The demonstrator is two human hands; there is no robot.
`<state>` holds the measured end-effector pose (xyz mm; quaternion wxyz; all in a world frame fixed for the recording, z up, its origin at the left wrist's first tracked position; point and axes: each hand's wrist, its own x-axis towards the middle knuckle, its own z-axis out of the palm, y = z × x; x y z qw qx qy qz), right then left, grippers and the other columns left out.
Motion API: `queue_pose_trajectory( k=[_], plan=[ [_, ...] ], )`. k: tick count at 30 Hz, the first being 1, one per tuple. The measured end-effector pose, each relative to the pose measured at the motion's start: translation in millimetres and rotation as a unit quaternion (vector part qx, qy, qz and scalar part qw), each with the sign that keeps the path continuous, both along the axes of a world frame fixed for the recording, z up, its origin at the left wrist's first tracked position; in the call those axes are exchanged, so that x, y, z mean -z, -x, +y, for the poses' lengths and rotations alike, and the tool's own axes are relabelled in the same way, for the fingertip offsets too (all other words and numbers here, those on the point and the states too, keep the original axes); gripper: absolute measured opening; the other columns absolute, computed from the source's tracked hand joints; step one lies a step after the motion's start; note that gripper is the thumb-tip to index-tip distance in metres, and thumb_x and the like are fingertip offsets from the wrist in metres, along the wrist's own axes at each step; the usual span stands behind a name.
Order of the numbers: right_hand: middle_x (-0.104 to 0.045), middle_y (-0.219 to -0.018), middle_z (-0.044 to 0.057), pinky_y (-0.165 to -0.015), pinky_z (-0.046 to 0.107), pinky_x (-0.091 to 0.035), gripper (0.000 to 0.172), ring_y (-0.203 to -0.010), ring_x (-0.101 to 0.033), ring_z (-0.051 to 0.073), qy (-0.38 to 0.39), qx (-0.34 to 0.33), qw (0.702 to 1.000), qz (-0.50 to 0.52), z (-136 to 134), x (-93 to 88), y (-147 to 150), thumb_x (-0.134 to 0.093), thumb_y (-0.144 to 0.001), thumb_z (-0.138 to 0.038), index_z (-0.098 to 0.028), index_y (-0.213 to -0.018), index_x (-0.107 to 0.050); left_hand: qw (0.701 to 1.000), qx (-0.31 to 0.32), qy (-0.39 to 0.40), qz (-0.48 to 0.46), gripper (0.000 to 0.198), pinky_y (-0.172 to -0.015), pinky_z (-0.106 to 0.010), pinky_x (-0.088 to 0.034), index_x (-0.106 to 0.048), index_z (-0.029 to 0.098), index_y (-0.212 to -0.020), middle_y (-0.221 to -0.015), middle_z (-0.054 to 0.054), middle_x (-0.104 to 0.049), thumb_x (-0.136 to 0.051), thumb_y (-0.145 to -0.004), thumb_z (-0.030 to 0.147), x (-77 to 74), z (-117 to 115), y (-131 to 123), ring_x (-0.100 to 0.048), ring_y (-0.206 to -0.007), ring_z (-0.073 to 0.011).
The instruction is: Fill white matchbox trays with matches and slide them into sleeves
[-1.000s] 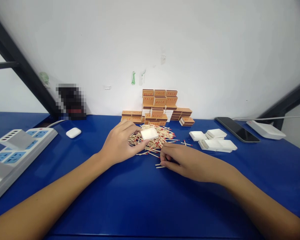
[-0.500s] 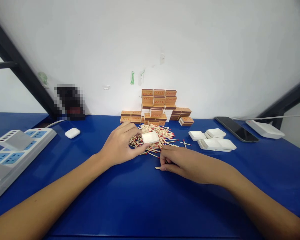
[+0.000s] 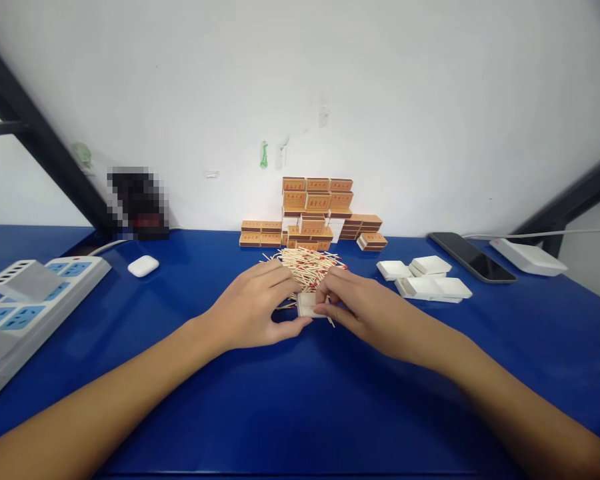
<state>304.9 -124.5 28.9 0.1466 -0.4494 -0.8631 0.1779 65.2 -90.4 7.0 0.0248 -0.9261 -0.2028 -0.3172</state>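
A small white matchbox tray (image 3: 307, 305) is gripped along its left side by my left hand (image 3: 257, 303), thumb at the near edge and fingers at the far one. My right hand (image 3: 363, 303) is closed in a pinch over the tray's right part, fingertips inside it. The pinched matchsticks are mostly hidden; thin pale ends (image 3: 331, 322) poke out below the fingers. Just behind both hands lies a loose heap of red-tipped matches (image 3: 313, 263), partly covered by them.
Orange matchboxes (image 3: 319, 202) are stacked against the wall. Several white trays (image 3: 433, 287) lie at the right, near a black phone (image 3: 473, 257) and a white box (image 3: 529, 257). At the left are a power strip (image 3: 55, 293) and a white earbud case (image 3: 143, 266).
My left hand has brought the tray down and slightly right, in front of the heap. My right hand has moved up a little, bringing its matchsticks to the tray.
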Motion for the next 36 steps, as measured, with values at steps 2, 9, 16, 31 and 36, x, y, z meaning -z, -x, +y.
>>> queue_pose_trajectory(
  k=[2,9,16,31,36],
  plan=[
    [-0.066,-0.1,0.006,-0.07,0.032,-0.039,0.015,-0.083,-0.06,0.019,-0.008,0.0,1.0,-0.015,-1.0,2.7,3.0,-0.051,-0.107,-0.03,-0.021,-0.097,-0.057,1.0,0.003,-0.004,0.003,0.018,-0.079,-0.04,-0.055,-0.066,0.019,-0.1,-0.088,-0.006,-0.069,-0.067,-0.096,0.037,0.2,-0.7,-0.6,-0.063,-0.085,-0.0231],
    [-0.065,-0.091,0.005,-0.069,0.031,-0.038,0.023,-0.081,-0.059,0.019,-0.072,0.039,0.997,-0.008,7.8,-6.7,-9.5,-0.053,-0.105,-0.032,-0.02,-0.09,-0.064,1.0,0.008,0.026,0.001,0.02,-0.08,-0.039,-0.054,-0.066,0.018,-0.102,-0.091,-0.005,-0.07,-0.07,-0.094,0.036,-3.8,1.1,2.7,-0.063,-0.086,-0.0223],
    [-0.066,-0.095,0.004,-0.072,0.03,-0.039,0.016,-0.083,-0.059,0.018,0.013,-0.038,0.997,-0.06,14.8,-5.2,-20.0,-0.057,-0.096,-0.013,-0.022,-0.098,-0.07,0.984,0.017,0.168,0.05,0.023,-0.067,-0.035,-0.048,-0.06,0.022,-0.077,-0.074,0.001,-0.062,-0.078,-0.075,0.035,-7.6,-1.5,6.3,-0.057,-0.072,-0.0182],
    [-0.067,-0.097,0.003,-0.073,0.031,-0.04,0.012,-0.085,-0.058,0.019,0.079,-0.049,0.994,-0.057,19.1,2.4,-21.8,-0.063,-0.101,-0.028,-0.022,-0.091,-0.065,0.968,-0.007,0.224,0.111,0.031,-0.069,-0.032,-0.04,-0.062,0.02,-0.081,-0.078,0.001,-0.063,-0.079,-0.073,0.045,-3.5,-2.3,5.2,-0.055,-0.076,-0.0174],
    [-0.068,-0.1,0.005,-0.075,0.033,-0.042,0.015,-0.087,-0.06,0.02,0.101,-0.04,0.992,-0.065,16.3,0.4,-24.1,-0.057,-0.103,-0.029,-0.022,-0.091,-0.064,0.969,-0.016,0.218,0.116,0.032,-0.068,-0.032,-0.04,-0.063,0.02,-0.082,-0.079,0.0,-0.063,-0.08,-0.073,0.046,-2.5,-1.7,5.3,-0.055,-0.078,-0.0184]
  ],
)
